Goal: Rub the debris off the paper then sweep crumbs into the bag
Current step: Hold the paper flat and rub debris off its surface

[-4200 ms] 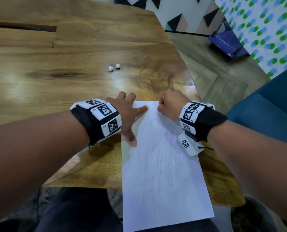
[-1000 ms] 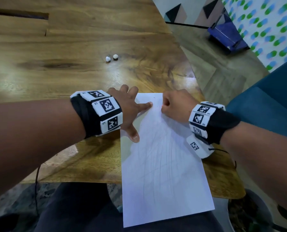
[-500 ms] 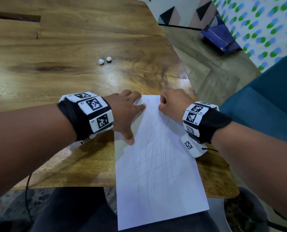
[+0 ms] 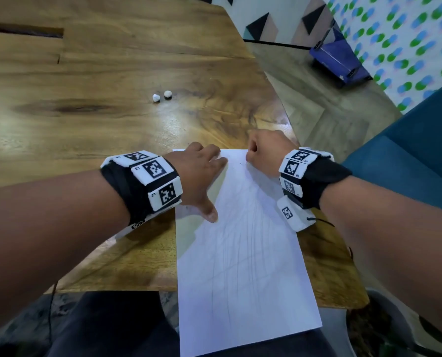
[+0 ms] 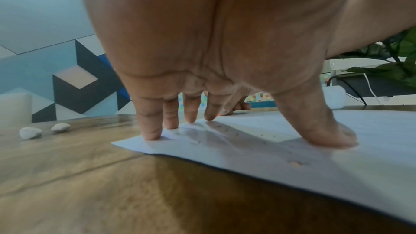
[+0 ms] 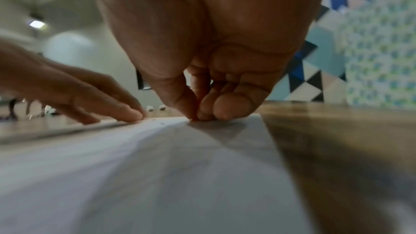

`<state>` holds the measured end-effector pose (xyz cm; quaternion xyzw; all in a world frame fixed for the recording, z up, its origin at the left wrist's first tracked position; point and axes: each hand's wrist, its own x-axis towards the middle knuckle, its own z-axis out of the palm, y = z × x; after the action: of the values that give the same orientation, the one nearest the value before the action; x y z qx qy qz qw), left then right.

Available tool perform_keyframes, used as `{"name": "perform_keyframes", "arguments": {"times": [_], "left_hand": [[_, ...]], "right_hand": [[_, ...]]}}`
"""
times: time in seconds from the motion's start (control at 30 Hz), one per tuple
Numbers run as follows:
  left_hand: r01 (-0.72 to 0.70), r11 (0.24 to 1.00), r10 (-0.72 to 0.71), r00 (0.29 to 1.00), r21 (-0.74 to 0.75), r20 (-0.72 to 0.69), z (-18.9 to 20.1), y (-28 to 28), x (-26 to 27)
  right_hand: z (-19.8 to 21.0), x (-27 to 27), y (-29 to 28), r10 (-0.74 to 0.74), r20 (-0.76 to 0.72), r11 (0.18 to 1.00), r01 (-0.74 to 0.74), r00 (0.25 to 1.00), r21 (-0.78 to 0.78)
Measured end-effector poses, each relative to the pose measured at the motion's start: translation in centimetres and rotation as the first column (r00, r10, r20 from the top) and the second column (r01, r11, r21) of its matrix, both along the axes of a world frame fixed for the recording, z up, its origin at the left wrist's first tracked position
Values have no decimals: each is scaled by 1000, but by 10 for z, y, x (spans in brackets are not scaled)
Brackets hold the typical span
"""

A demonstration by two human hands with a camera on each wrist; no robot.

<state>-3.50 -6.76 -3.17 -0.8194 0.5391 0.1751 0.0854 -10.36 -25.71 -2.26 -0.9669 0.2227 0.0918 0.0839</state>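
A white sheet of paper (image 4: 243, 253) lies on the wooden table (image 4: 86, 124), its near end hanging over the table edge; faint pencil lines cross it, and small dark crumbs (image 5: 265, 142) dot its far end. The left hand (image 4: 202, 176) presses flat on the far left corner, fingers (image 5: 149, 122) spread and straight; the right hand (image 4: 263, 153) is curled tight, fingertips bunched on the far edge; whether it pinches something I cannot tell. Two small white lumps (image 4: 160, 96) sit farther off on the table.

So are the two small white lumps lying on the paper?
No, the two white lumps lie on the bare table, beyond the paper.
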Motion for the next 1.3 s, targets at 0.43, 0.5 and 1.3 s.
{"name": "perform_keyframes", "arguments": {"times": [0.43,0.5,1.3], "left_hand": [[6,996,-6,1000,85,-1,2,-5,-1],[-2,996,2,1000,92,-3,3,-5,-2],[-46,993,48,999,112,-17,2,-7,-13]], "right_hand": [[-1,6,1,0,21,1000,0,1000,8],[1,8,-3,-22,23,1000,22,999,2],[-8,-37,44,212,18,967,-212,977,139]]}}
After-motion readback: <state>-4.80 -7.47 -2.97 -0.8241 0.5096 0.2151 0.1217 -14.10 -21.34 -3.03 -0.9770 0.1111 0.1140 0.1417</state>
